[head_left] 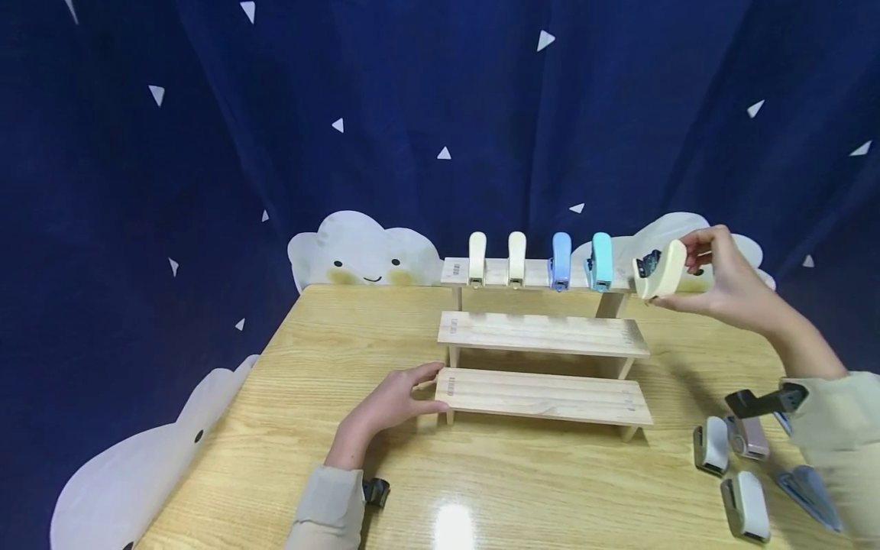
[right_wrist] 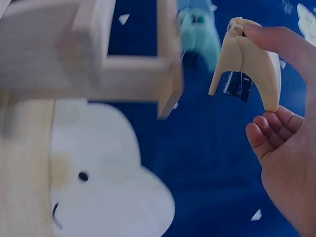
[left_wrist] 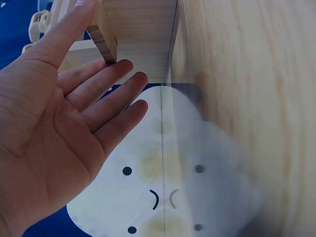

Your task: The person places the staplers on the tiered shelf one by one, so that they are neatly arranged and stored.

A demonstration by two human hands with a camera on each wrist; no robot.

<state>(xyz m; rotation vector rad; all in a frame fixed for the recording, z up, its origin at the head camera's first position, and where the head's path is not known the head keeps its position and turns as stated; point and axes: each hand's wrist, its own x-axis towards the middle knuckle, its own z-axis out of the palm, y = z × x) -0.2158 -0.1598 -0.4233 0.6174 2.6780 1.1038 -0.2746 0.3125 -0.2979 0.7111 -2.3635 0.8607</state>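
A: Status on hands?

B: I see right hand (head_left: 722, 286) pinching a cream stapler (head_left: 661, 271) w/ thumb + fingertips, held in the air just beside the right end of the rack's (head_left: 543, 336) top step, prob. to line it up w/ the row. Left hand (head_left: 392, 405) is flat, fingers straight, resting against the bottom step's left end; looks like steadying.

A: Counts?

B: 4 staplers on top: 2 cream (head_left: 477, 260), 2 blue (head_left: 561, 261). About 4 more on the worktop (head_left: 309, 367), right side (head_left: 745, 506). 3 steps.
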